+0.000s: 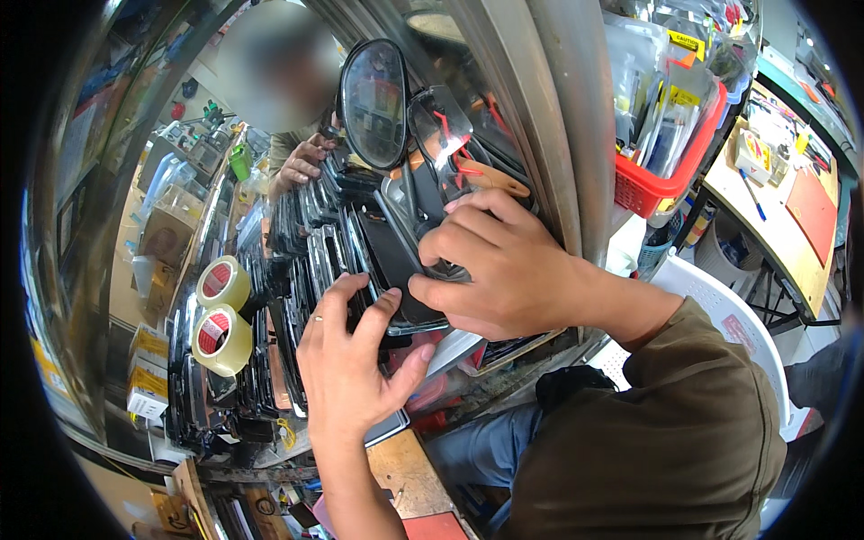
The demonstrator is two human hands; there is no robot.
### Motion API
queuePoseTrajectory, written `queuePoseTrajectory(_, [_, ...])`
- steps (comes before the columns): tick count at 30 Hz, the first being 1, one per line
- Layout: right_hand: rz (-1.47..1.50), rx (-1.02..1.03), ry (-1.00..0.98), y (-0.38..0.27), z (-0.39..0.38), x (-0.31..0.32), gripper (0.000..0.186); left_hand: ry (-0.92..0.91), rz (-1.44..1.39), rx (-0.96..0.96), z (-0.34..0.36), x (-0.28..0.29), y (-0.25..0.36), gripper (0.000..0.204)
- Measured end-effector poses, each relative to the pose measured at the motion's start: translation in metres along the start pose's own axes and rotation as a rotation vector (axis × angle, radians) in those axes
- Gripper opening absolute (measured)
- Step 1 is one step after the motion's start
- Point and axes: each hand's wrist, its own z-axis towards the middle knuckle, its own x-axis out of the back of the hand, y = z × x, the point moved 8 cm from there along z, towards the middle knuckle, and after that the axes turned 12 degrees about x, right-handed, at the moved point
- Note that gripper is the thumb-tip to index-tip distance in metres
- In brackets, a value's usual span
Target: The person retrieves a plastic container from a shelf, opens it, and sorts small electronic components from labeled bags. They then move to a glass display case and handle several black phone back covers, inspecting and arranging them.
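My left hand is spread over a row of thin dark phone-like panels, its fingertips at their upper edges. Its index fingertip meets a larger dark flat panel that leans at the right end of the row. My right hand comes in from the right with its fingers curled at that panel's right edge. Whatever lies inside those fingers is mostly hidden. Just beyond the right hand are a black oval mirror and a tool with a tan wooden handle.
Rolls of clear tape rest on the panels at left. Behind the row, a glassy surface shows a person and a hand. A metal post rises beside my right hand. Farther right are a red basket, a white chair and a table.
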Motion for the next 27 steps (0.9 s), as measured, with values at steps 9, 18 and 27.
queuePoseTrajectory(9, [0.026, 0.023, 0.030, -0.001, -0.002, -0.001, 0.029, 0.010, 0.064, -0.205, 0.002, 0.000, 0.014, 0.037])
queuePoseTrajectory(18, [0.063, 0.047, 0.078, -0.004, -0.002, -0.001, 0.024, 0.203, 0.219, -0.304, -0.028, 0.009, 0.025, 0.039])
queuePoseTrajectory(27, [0.062, 0.058, 0.064, -0.004, -0.004, -0.002, 0.028, 0.225, 0.237, -0.276, -0.034, 0.005, 0.023, 0.039])
